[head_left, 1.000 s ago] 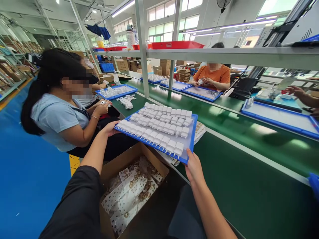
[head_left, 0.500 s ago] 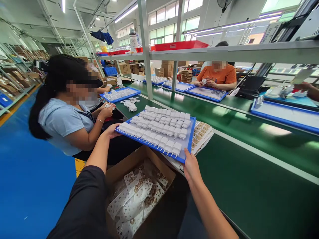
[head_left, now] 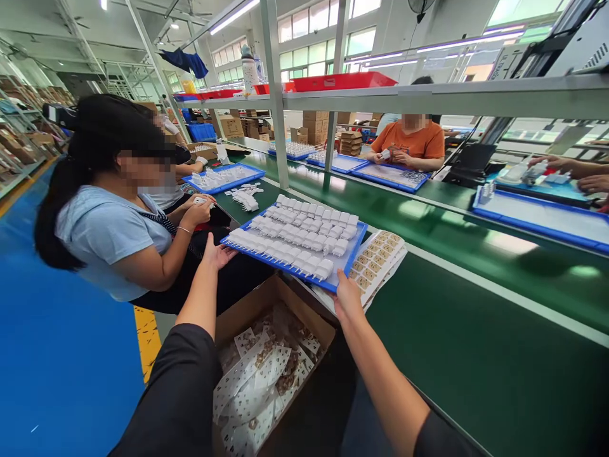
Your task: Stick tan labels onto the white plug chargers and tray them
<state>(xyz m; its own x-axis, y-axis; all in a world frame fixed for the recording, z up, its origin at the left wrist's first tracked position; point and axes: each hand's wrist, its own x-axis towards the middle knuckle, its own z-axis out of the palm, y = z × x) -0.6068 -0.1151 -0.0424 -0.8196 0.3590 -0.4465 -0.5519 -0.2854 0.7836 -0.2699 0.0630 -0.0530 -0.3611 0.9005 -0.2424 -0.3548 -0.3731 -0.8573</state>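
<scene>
A blue-rimmed tray (head_left: 354, 255) bears several rows of white plug-like pieces (head_left: 304, 225), their pins pointing toward the near edge. My right hand (head_left: 346, 293) grips the tray's near right corner, thumb on top of the rim. At the left corner, my left hand (head_left: 217, 254) has its thumb raised and its fingers reaching under the edge; the fingertips are hidden there. Sheets of brown stickers (head_left: 378, 260) lie beside the tray on the green table (head_left: 457, 330), partly under it.
Below the tray stands a cardboard box (head_left: 323, 330) of used sheets. A seated person in light blue (head_left: 114, 235) is close on the left. Loose white pieces (head_left: 245, 195) lie behind the tray; a metal post (head_left: 276, 95) rises farther back.
The tray has shifted slightly left and lies flatter, showing more of the sticker sheets. My left hand's thumb has lifted off the tray's corner. My right hand has moved left with the tray.
</scene>
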